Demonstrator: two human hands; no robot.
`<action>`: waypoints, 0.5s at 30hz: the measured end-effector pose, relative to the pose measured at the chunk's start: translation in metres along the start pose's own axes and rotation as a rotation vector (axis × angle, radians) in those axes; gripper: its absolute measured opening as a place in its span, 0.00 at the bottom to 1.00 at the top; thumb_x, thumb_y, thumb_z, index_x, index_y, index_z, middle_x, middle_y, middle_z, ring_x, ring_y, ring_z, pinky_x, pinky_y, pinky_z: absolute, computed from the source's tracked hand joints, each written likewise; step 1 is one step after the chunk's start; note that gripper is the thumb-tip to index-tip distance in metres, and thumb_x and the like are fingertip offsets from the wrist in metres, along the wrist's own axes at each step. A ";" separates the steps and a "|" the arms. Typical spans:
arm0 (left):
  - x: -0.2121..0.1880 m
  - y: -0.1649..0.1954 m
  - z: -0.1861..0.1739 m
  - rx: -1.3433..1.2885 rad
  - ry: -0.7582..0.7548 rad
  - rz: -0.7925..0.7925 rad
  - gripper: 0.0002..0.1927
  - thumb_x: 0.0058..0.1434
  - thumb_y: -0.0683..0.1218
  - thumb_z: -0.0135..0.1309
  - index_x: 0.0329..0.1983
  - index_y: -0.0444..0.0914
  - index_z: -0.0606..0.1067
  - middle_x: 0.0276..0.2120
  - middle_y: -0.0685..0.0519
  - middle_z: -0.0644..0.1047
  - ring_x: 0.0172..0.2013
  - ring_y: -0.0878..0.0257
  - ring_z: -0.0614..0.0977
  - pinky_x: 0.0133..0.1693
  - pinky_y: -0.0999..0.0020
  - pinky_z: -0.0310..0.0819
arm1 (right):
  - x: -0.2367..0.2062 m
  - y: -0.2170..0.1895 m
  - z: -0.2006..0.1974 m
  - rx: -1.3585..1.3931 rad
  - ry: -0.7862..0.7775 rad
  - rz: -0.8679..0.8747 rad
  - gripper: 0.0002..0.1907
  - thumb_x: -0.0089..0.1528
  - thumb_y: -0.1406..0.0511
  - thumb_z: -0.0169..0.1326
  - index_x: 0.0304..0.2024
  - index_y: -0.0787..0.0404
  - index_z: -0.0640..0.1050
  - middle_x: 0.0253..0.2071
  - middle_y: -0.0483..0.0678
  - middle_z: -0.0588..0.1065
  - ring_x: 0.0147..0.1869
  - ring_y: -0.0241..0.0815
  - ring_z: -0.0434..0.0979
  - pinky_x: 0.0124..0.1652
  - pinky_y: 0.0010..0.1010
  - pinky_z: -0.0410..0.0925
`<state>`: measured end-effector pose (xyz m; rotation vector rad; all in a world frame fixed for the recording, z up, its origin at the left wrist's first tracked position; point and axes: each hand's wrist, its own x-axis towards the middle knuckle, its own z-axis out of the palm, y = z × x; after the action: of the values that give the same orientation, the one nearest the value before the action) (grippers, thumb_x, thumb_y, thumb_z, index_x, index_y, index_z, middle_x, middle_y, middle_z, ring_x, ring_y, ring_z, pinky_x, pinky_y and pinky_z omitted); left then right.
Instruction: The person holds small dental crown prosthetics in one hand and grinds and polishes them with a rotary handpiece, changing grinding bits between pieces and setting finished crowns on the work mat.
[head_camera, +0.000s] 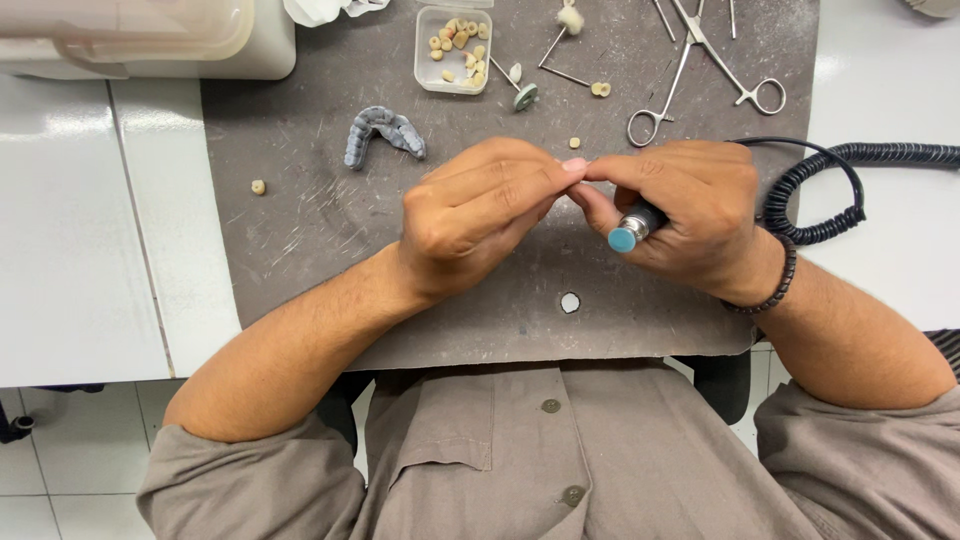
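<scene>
My left hand (478, 215) is closed in a pinch, its fingertips meeting those of my right hand above the grey mat (300, 215). Whatever it pinches is too small and hidden to make out. My right hand (690, 210) wraps around a handpiece (632, 230) with a black body and a blue end cap pointing toward me. A coiled black cord (815, 195) runs from it to the right. A grey dental arch model (383, 131) lies on the mat to the upper left of my hands.
A small clear box (452, 50) of tooth-coloured crowns sits at the back. Beside it lie burs and polishing tips (525, 95), loose crowns (600, 89) (258, 186), and metal forceps (700, 65). A beige container (150, 40) stands at the back left. The mat has a hole (569, 302).
</scene>
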<state>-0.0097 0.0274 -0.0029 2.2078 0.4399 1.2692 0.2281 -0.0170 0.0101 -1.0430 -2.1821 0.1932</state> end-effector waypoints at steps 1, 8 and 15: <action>0.000 0.000 0.001 -0.014 0.018 0.002 0.19 0.67 0.32 0.66 0.59 0.33 0.76 0.46 0.48 0.83 0.48 0.55 0.87 0.49 0.67 0.85 | -0.001 -0.001 0.000 -0.001 0.001 0.007 0.08 0.65 0.68 0.69 0.45 0.63 0.83 0.23 0.47 0.73 0.26 0.39 0.75 0.27 0.31 0.65; -0.001 0.004 0.003 -0.094 0.058 -0.018 0.20 0.67 0.35 0.68 0.58 0.36 0.75 0.48 0.49 0.82 0.49 0.57 0.87 0.49 0.68 0.86 | -0.002 -0.001 -0.006 0.153 0.010 0.053 0.06 0.66 0.70 0.66 0.44 0.65 0.82 0.26 0.47 0.76 0.28 0.36 0.78 0.26 0.23 0.68; 0.003 0.004 -0.001 -0.057 0.011 0.090 0.18 0.67 0.33 0.66 0.58 0.32 0.76 0.48 0.45 0.82 0.51 0.54 0.86 0.50 0.66 0.86 | -0.001 -0.004 -0.012 0.224 -0.036 0.116 0.06 0.63 0.70 0.67 0.40 0.64 0.82 0.25 0.47 0.77 0.27 0.36 0.77 0.25 0.23 0.66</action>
<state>-0.0089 0.0259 0.0017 2.1956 0.3071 1.3247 0.2335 -0.0219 0.0199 -1.0444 -2.0765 0.5008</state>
